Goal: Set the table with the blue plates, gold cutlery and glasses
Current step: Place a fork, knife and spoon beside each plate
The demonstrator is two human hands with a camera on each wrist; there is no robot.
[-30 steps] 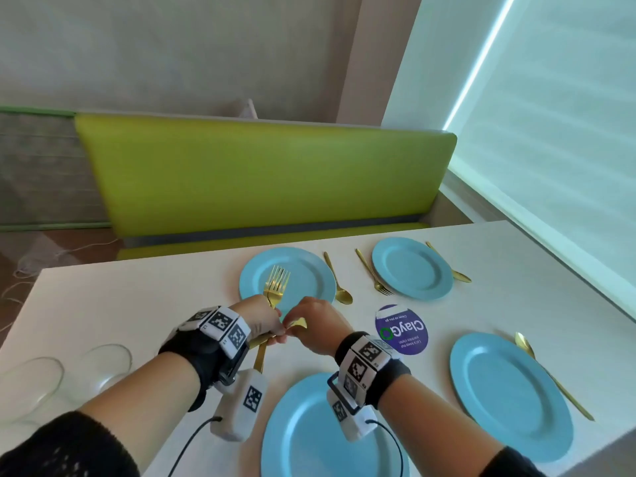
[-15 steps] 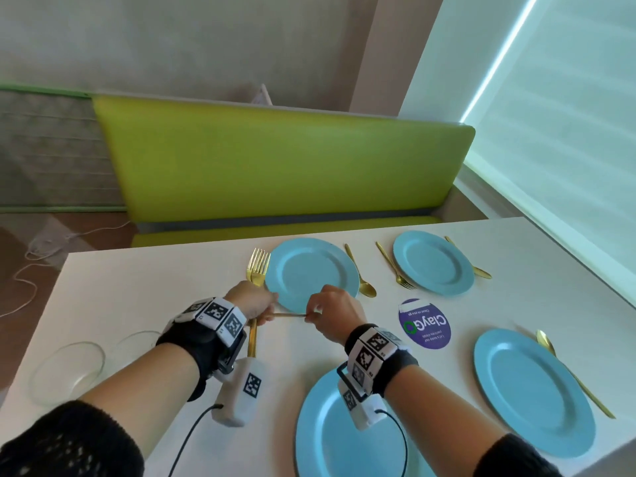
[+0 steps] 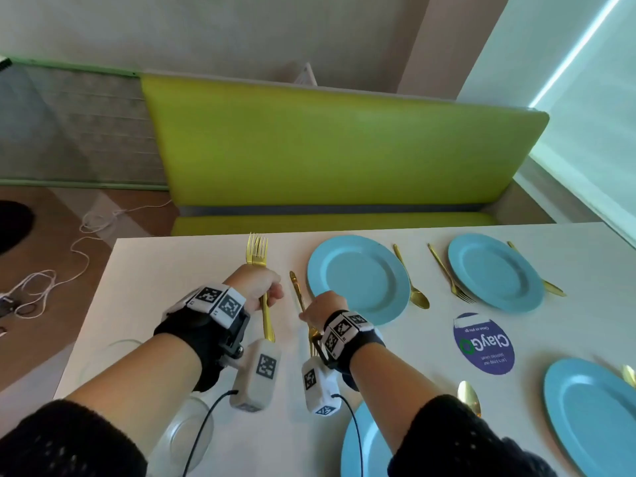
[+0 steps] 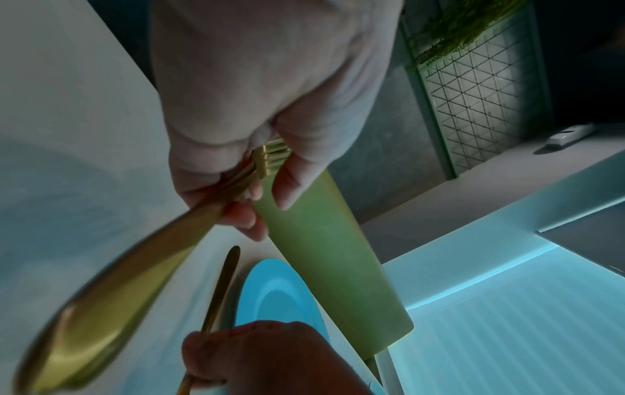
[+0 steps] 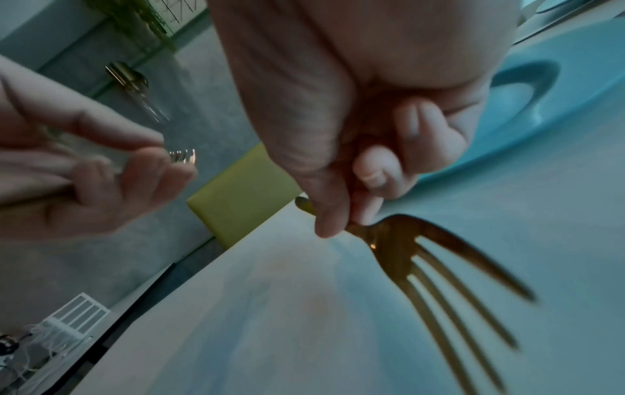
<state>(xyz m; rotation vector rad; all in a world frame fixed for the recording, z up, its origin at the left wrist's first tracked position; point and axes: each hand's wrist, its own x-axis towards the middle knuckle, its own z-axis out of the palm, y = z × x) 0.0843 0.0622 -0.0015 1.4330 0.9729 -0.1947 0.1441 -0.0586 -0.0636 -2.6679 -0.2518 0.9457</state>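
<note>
My left hand [image 3: 272,294] grips a bundle of gold forks [image 3: 258,251], tines pointing away over the white table [image 3: 165,277]. In the left wrist view the bundle's handles [image 4: 101,307] stick out toward the camera. My right hand [image 3: 309,315] pinches a single gold fork [image 3: 296,284], handle away, just left of the far-left blue plate [image 3: 358,278]. Its tines [image 5: 439,280] hover close over the tabletop. Three more blue plates lie at the far right [image 3: 495,271], near right [image 3: 592,414] and near centre [image 3: 364,445].
Gold spoons [image 3: 413,284] [image 3: 468,397] and a fork [image 3: 451,277] lie beside the plates. Two clear glasses [image 3: 106,359] [image 3: 186,432] stand at the near left. A purple round sticker [image 3: 483,342] marks the table. A green bench [image 3: 330,160] runs behind.
My right hand has drawn one fork out of the bundle and turned it lengthwise beside the far-left plate. My left hand has moved left with the other forks.
</note>
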